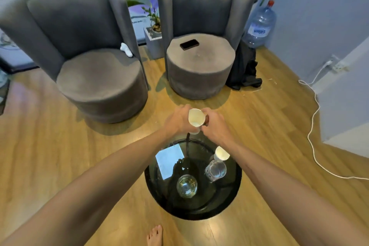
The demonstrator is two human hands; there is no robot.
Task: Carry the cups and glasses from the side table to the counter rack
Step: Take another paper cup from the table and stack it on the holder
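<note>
Head view, nearest the camera: a bare foot (pixel 154 234) stands on the wooden floor (pixel 50 156), just short of the side table's near edge. Round side table (pixel 229 195) — black rim, dark glass top — carries three vessels. One clear glass (pixel 187 185) stands upright near the near edge, slightly left of centre. A second clear glass (pixel 215 170) stands toward the right edge. A white paper cup (pixel 221 153) sits just behind it, touching or nearly touching it, tilted with its mouth toward the camera. A pale rectangular reflection lies on the left part of the top.

Both forearms reach forward over the table. At its far edge, the left hand (pixel 177 121) and right hand (pixel 216 126) meet around a second white paper cup (pixel 196 118), held above the table with its mouth facing the camera. Left fingers curl round the cup's left side; right fingers pinch its right side. A further pale cup edge shows just below the held cup — whether it is a separate nested cup cannot be told.

Beyond the hands stand two grey armchairs. The left armchair (pixel 95 66) has a small white object (pixel 126 49) at the back of its seat. The right armchair (pixel 199 50) has a dark phone (pixel 189 44) on its seat. A potted plant (pixel 154 26) stands between them. A large water bottle (pixel 260 26) rests at the far right, above a dark cloth (pixel 244 70). A white cable (pixel 313 126) runs along the floor on the right.
</note>
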